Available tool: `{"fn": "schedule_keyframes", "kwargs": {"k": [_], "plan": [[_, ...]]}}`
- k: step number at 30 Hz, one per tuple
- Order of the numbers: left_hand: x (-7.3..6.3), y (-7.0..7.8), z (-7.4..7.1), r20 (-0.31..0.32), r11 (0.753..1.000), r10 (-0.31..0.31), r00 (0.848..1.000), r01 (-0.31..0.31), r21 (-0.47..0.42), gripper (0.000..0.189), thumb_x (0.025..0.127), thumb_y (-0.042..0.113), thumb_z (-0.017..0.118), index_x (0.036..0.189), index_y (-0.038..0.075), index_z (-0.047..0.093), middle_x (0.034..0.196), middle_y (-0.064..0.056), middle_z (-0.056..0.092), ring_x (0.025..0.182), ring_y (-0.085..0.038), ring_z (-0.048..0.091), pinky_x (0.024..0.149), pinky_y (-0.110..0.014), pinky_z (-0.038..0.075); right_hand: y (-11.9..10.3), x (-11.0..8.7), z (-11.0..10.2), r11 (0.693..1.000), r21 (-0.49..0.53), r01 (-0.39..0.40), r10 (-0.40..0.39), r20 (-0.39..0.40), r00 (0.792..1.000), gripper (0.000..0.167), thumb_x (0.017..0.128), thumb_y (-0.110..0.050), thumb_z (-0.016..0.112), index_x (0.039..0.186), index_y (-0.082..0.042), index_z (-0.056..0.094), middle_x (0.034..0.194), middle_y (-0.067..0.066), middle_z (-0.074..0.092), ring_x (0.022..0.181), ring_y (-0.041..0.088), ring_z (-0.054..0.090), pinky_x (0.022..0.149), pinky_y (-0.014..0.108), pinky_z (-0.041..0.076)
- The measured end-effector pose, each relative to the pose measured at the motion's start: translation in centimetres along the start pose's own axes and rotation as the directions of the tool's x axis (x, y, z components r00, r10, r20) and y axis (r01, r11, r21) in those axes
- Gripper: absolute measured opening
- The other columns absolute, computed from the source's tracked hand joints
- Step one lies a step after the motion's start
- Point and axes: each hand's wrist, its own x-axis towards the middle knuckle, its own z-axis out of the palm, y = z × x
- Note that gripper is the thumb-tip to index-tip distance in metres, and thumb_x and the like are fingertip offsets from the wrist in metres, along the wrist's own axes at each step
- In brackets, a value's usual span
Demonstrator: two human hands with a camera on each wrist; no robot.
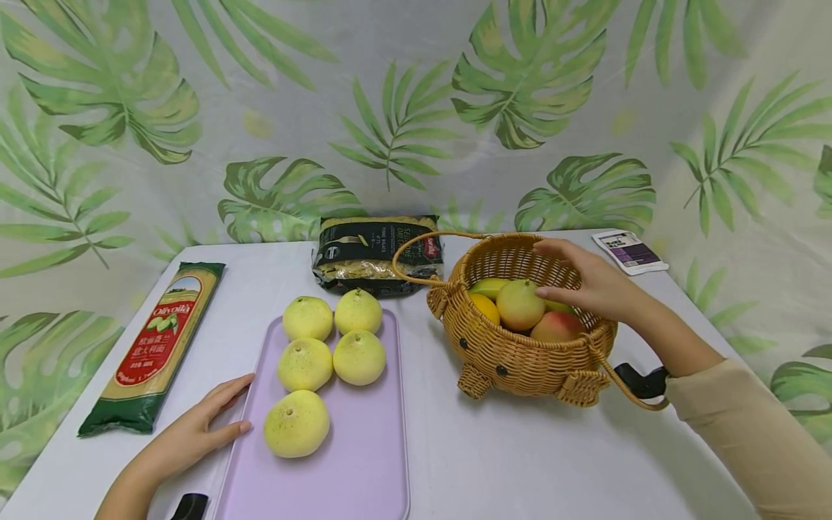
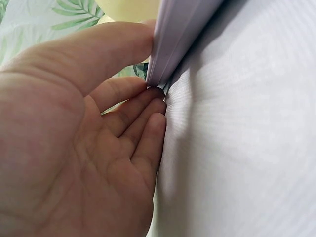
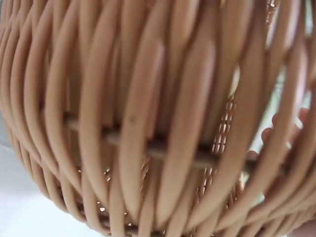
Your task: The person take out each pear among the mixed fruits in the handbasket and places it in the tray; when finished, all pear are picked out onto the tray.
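Observation:
My left hand point(image 1: 195, 438) lies at the left edge of the lilac tray point(image 1: 351, 462). In the left wrist view its thumb and fingertips touch the tray's rim point(image 2: 170, 39). Several pale yellow round fruits point(image 1: 297, 424) sit on the tray. Over the pig-faced wicker basket point(image 1: 533, 365) is my right hand point(image 1: 588, 282), fingers stretched across the opening. Its thumb is at a pale yellow-green round fruit point(image 1: 520, 305); whether they touch I cannot tell. Beside that fruit lie an orange-yellow fruit point(image 1: 484, 308) and a reddish fruit point(image 1: 557, 327). Wicker point(image 3: 143, 108) fills most of the right wrist view.
A spaghetti pack point(image 1: 159, 339) lies left of the tray. Behind the tray is a black penne bag point(image 1: 377, 253). A white and purple packet point(image 1: 629, 251) lies at the back right. The basket's handle point(image 1: 403, 253) sticks out on both sides.

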Motion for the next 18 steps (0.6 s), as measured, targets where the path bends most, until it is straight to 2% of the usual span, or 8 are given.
{"fn": "schedule_keyframes", "kwargs": {"k": [5, 11, 18], "plan": [[0.0, 0.0, 0.0, -0.001, 1.000, 0.004, 1.000, -0.004, -0.008, 0.064, 0.086, 0.028, 0.061, 0.140, 0.013, 0.032, 0.137, -0.013, 0.033, 0.117, 0.008, 0.024, 0.085, -0.004, 0.019, -0.2, 0.6, 0.0, 1.000, -0.017, -0.004, 0.005, 0.065, 0.998, 0.065, 0.081, -0.028, 0.068, 0.132, -0.004, 0.038, 0.129, 0.016, 0.044, 0.115, 0.035, 0.040, 0.089, 0.054, 0.033], [0.0, 0.0, 0.0, -0.001, 1.000, 0.010, 1.000, -0.010, -0.019, 0.064, 0.086, 0.028, 0.061, 0.140, 0.011, 0.032, 0.137, -0.014, 0.033, 0.114, 0.013, 0.021, 0.085, -0.003, 0.018, 0.0, 1.4, 0.1, 1.000, -0.022, -0.012, 0.016, 0.186, 0.982, 0.066, 0.083, -0.033, 0.064, 0.134, -0.001, 0.035, 0.131, 0.018, 0.040, 0.119, 0.035, 0.036, 0.092, 0.053, 0.030], [0.0, 0.1, 0.0, 0.003, 1.000, 0.007, 1.000, -0.007, -0.018, 0.064, 0.085, 0.028, 0.061, 0.140, 0.012, 0.032, 0.137, -0.015, 0.033, 0.115, 0.013, 0.020, 0.085, -0.003, 0.018, 0.5, 2.0, 0.3, 0.999, -0.029, -0.019, 0.026, 0.240, 0.970, 0.066, 0.084, -0.035, 0.063, 0.134, -0.003, 0.035, 0.132, 0.018, 0.040, 0.118, 0.036, 0.037, 0.091, 0.052, 0.033]]}}
